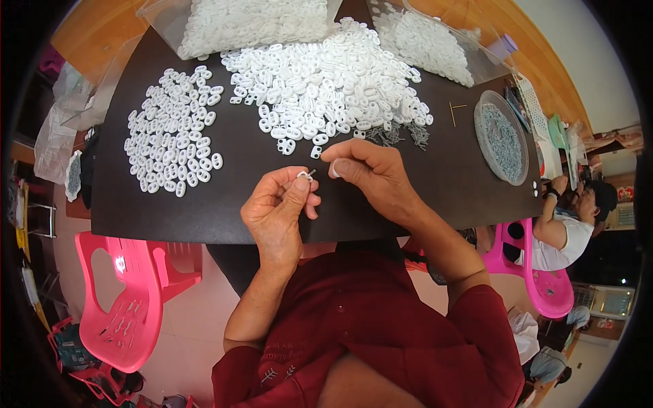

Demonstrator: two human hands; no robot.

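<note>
Between thumb and fingertips, my left hand (277,204) pinches a small white two-holed oval plastic piece (304,175). A thin grey pin (312,172) sticks out of it towards the right. Just to the right, my right hand (374,173) is curled with thumb and index finger close together. Something white shows at its thumb tip, too small to name. Beyond the hands lies a big heap of white oval plastic pieces (326,81), with dark grey pins (388,134) along its near right edge. A loose white piece (316,152) lies just past my left fingertips.
A spread of white ovals (173,136) covers the table's left. Clear plastic bags (255,27) of white pieces stand at the back. On the right are a round tub of grey pins (502,143) and a thin brass-coloured rod (454,114). A pink chair (126,319) stands left; another person (561,231) sits right.
</note>
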